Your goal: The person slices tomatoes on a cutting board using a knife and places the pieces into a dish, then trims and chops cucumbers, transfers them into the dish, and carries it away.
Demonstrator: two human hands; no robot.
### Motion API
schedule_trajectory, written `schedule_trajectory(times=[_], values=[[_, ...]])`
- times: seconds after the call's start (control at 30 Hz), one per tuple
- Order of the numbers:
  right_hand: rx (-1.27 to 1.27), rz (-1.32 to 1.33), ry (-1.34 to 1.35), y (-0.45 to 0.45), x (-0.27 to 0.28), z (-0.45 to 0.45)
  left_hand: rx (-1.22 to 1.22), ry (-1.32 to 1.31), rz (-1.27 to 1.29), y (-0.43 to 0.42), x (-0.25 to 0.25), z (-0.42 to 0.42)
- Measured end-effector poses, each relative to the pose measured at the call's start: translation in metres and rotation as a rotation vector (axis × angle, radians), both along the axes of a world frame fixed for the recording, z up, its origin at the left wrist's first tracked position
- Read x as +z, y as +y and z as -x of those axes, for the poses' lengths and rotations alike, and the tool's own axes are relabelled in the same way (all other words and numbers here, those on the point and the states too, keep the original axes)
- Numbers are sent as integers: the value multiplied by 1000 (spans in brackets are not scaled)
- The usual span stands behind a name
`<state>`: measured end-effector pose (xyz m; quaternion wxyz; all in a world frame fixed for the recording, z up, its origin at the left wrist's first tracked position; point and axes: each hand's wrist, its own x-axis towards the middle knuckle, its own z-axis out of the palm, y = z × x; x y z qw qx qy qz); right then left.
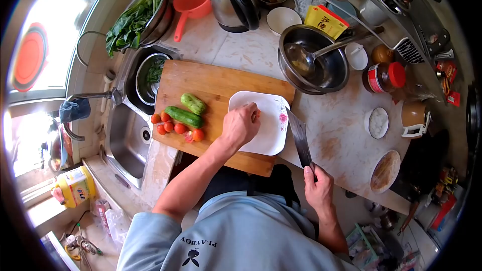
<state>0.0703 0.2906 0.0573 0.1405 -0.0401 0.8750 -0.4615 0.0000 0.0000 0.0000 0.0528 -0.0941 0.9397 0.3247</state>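
Observation:
My left hand [242,128] is closed over a white rectangular plate [273,139] with a pink flower print. A small orange-red piece, too hidden to name, shows at its fingertips. The plate rests on a wooden cutting board [221,78]. My right hand [319,186] grips a kitchen knife [301,143] by its handle, with the broad, dark blade pointing up beside the plate's right edge. On the board's left side lie a green cucumber [184,116], a shorter pale-green one [193,103] and several small tomatoes [179,128].
To the left is a steel sink [128,143] with a faucet [95,95]; leafy greens [133,22] fill a pot behind it. A kettle [232,0], a steel bowl [326,78] with a ladle, a red-lidded jar [384,77] and small bowls stand along the counter.

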Motion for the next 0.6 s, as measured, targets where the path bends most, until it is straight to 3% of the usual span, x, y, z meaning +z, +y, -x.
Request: schedule_trajectory(times=[0.27,0.37,0.47,0.6], values=[[69,-38,-101,15,3,9,60,-44,36,2,16,-7],[94,-45,-96,17,2,12,147,96,2,0,12,-10],[84,0,7,15,-2,12,131,-42,56,-1,15,-8],[95,-2,-1,12,-3,8,97,224,124,3,18,-17]])
